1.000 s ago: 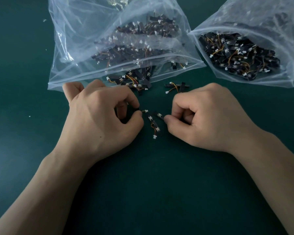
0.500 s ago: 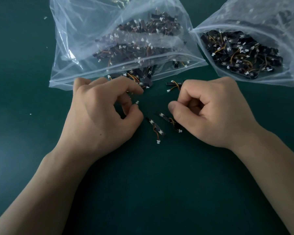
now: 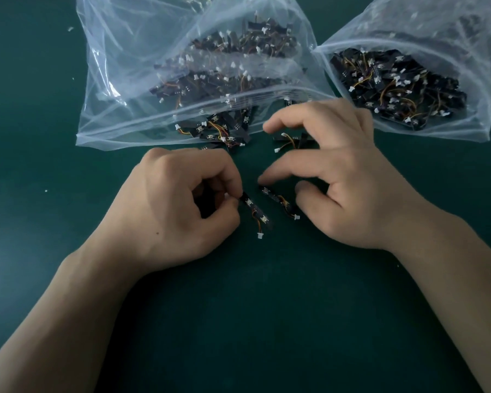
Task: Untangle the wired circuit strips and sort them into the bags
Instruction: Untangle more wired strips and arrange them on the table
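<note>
Two small black circuit strips with orange wires and white plugs lie on the green table between my hands. My left hand (image 3: pixel 179 205) pinches the upper end of the left strip (image 3: pixel 255 212) between thumb and curled fingers. My right hand (image 3: pixel 338 177) hovers with its fingers spread and loosely bent over the right strip (image 3: pixel 279 201), the index fingertip close to its upper end; it holds nothing. A further strip (image 3: pixel 291 140) lies under the right hand's fingers. A tangle of strips (image 3: pixel 216 130) spills from the mouth of the left bag (image 3: pixel 119 89).
Two clear plastic bags lie at the back, both holding several black wired strips; the right bag (image 3: pixel 471 129) is next to my right hand. Small white specks (image 3: pixel 46 190) dot the green table (image 3: pixel 267 321).
My right hand has opened from a curled fist and let go of the right strip, now lying free. My left hand has shifted right onto the left strip's end. The camera moved nearer.
</note>
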The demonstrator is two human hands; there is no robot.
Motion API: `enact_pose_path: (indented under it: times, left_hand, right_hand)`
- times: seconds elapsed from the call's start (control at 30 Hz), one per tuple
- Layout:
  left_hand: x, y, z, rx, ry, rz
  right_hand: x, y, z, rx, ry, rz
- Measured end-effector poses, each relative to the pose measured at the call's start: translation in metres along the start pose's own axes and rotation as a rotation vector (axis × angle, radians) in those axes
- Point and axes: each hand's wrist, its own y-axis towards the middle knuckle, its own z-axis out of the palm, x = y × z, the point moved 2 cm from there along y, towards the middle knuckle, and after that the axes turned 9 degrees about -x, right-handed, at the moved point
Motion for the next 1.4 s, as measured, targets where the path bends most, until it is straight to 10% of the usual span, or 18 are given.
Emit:
enact_pose_path:
  times: [1.4]
  left_hand:
    - [0.001, -0.001, -0.004, 0.2, 0.085, 0.104]
  right_hand:
    - [0.02, -0.003, 0.005, 0.153, 0.139, -0.071]
